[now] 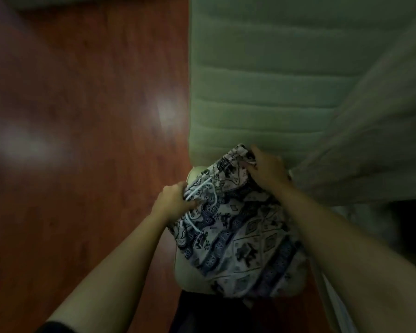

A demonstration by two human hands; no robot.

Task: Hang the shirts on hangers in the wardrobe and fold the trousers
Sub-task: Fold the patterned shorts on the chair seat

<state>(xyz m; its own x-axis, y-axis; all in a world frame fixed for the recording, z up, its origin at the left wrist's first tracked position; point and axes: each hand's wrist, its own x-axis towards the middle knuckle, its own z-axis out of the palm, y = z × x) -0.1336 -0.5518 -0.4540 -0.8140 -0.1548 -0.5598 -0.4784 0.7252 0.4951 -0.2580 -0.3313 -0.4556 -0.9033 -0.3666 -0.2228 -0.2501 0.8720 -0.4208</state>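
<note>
Head view, dim and blurred, looking straight down. I note the reddish wooden floor (70, 140) filling the left half, with two pale glare patches on it. Nothing lies on that part.

Left hand (174, 200): closed, fingers curled round the near-left edge of the patterned trousers (245, 236), at the waistband end. A white drawstring (202, 203) loops out just beside the knuckles and trails down across the fabric.

I see the trousers bunched between both hands, held up in front of the body, their top corner reaching over the lower edge of the mattress (262, 80). The print is dark blue and black on white. The lower part of the cloth hangs over a pale garment on the torso and hides it in part.

Right hand (268, 170): closed, pinching the upper right edge of the trousers, against the mattress edge.

Farther right, a pale sheet (375, 140) drapes diagonally across the quilted mattress and falls past the right forearm. I cannot tell what the dark area beneath it is.
</note>
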